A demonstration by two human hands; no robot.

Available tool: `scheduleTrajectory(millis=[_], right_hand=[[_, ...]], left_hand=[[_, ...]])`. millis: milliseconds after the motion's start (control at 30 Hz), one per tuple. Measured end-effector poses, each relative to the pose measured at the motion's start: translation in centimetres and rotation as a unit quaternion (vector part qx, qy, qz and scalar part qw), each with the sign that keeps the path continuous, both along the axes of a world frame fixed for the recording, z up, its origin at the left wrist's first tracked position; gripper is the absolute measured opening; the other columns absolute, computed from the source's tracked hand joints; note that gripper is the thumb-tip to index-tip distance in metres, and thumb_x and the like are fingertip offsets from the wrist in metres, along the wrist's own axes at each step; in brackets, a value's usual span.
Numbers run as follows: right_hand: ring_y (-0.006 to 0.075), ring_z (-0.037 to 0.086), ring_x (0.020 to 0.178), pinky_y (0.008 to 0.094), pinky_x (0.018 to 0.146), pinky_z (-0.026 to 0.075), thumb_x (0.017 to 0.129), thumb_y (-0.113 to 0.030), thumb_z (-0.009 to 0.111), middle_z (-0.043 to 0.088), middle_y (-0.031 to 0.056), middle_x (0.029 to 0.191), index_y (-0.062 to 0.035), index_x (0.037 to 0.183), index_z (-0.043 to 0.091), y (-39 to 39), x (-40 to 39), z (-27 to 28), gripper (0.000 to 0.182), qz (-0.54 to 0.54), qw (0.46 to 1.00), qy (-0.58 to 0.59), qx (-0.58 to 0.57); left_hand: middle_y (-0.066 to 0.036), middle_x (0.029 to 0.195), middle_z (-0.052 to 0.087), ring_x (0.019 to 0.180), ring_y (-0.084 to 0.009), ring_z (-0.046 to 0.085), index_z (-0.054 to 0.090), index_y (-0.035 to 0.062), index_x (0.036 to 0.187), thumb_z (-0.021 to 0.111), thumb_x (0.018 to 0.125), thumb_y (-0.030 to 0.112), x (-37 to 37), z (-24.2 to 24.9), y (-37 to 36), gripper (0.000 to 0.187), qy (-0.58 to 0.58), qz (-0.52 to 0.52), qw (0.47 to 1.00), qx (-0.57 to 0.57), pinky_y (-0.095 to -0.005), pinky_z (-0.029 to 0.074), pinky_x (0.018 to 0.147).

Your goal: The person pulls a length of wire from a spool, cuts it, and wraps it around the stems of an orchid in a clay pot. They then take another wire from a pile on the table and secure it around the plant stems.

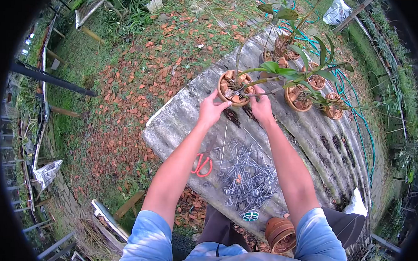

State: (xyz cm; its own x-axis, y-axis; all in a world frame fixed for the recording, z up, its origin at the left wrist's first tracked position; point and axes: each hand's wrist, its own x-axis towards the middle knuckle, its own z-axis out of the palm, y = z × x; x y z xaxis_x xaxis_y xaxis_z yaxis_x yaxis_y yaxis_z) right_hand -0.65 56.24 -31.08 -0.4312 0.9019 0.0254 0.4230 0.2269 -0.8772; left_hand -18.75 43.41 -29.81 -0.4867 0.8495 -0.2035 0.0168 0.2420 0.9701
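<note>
Both hands are at a round clay pot (pixel 227 95) filled with broken terracotta pieces, with a leafy, long-stemmed plant (pixel 271 68) rising from it. My left hand (pixel 211 108) grips the pot's near left side, thumb along the rim. On the right side, my right hand (pixel 261 106) has its fingers against the rim beside the stems. The pot is over the far part of a grey corrugated sheet (pixel 172 124). Nearer me lie a tangle of metal wires (pixel 251 173) and red-handled scissors (pixel 202 165), whose blades are hard to make out.
More potted plants (pixel 298 97) stand at the right back of the sheet. Stacked empty clay pots (pixel 280 234) and a green-and-white round object (pixel 250 215) are near my body. A teal hose (pixel 367 140) runs along the right. Brick chips (pixel 127 100) cover the ground at left.
</note>
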Motion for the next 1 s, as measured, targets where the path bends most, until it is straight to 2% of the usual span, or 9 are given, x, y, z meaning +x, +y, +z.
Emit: scheduleTrajectory(millis=[33,133,300,400,500,800,900,1000], right_hand=[[0.0315,0.056,0.138,0.0402,0.117,0.043,0.099,-0.008,0.064,0.059,0.0187,0.147,-0.0027,0.147,0.055,0.0,0.1,0.1,0.050,0.005,1.000,-0.004,0.006],[0.0324,0.057,0.137,0.0406,0.116,0.044,0.098,-0.010,0.066,0.059,0.0195,0.148,-0.0023,0.148,0.055,-0.3,0.1,0.8,0.051,-0.016,0.997,0.018,-0.073],[0.0313,0.060,0.134,0.0406,0.114,0.046,0.097,-0.012,0.071,0.062,0.0195,0.144,-0.0010,0.149,0.053,-0.1,0.0,0.5,0.056,-0.021,0.999,-0.021,-0.028],[0.0305,0.062,0.131,0.0405,0.111,0.048,0.095,-0.012,0.074,0.064,0.0191,0.142,-0.0010,0.149,0.053,-0.2,-0.4,0.6,0.058,-0.021,0.999,0.000,-0.027],[0.0300,0.064,0.129,0.0403,0.109,0.051,0.094,-0.011,0.075,0.064,0.0190,0.141,-0.0012,0.148,0.054,-0.5,-0.6,0.6,0.059,-0.021,0.999,0.017,-0.032],[0.0292,0.066,0.125,0.0404,0.107,0.053,0.092,-0.010,0.078,0.065,0.0178,0.141,-0.0016,0.146,0.057,-0.5,-0.8,1.0,0.058,-0.031,0.999,-0.005,-0.017],[0.0292,0.064,0.125,0.0405,0.108,0.050,0.094,-0.012,0.076,0.065,0.0159,0.140,-0.0044,0.146,0.057,-0.5,-0.6,0.5,0.057,-0.032,0.999,-0.012,0.006],[0.0322,0.063,0.126,0.0411,0.109,0.049,0.094,-0.012,0.076,0.065,0.0168,0.139,-0.0045,0.145,0.059,-0.3,-0.5,-0.2,0.054,-0.011,0.995,-0.027,0.097]], left_hand=[[-0.014,0.136,0.067,0.103,-0.0191,0.075,0.051,0.0001,0.152,0.086,0.087,0.010,-0.2,-0.7,0.0,0.075,-0.013,0.004,1.000,0.007,-0.0295,0.061,0.086],[-0.014,0.135,0.068,0.103,-0.0195,0.075,0.052,-0.0005,0.151,0.086,0.086,0.007,-0.4,-0.9,0.0,0.074,-0.033,0.012,0.999,0.013,-0.0306,0.062,0.086],[-0.014,0.129,0.071,0.107,-0.0197,0.073,0.056,-0.0018,0.147,0.089,0.082,0.006,-1.2,0.9,0.2,0.073,-0.023,-0.028,0.999,-0.033,-0.0320,0.061,0.088],[-0.016,0.126,0.073,0.111,-0.0206,0.071,0.058,-0.0022,0.144,0.091,0.079,0.006,-1.9,0.6,0.8,0.074,0.053,-0.029,0.996,-0.061,-0.0337,0.059,0.093],[-0.016,0.125,0.073,0.114,-0.0210,0.070,0.057,-0.0015,0.146,0.092,0.078,0.007,-1.5,1.4,0.8,0.077,-0.028,-0.010,0.995,-0.092,-0.0353,0.057,0.098],[-0.018,0.124,0.073,0.112,-0.0222,0.070,0.053,-0.0013,0.150,0.091,0.080,0.007,-0.3,1.5,0.6,0.080,-0.058,0.039,0.994,-0.085,-0.0371,0.056,0.100],[-0.019,0.112,0.075,0.097,-0.0214,0.074,0.065,-0.0090,0.131,0.091,0.081,0.008,0.1,1.9,0.6,0.059,0.048,0.078,0.982,-0.167,-0.0348,0.062,0.086],[-0.018,0.096,0.076,0.079,-0.0194,0.075,0.072,-0.0133,0.104,0.091,0.082,0.009,0.4,2.8,1.0,0.037,-0.060,0.105,0.971,-0.206,-0.0310,0.062,0.065]])
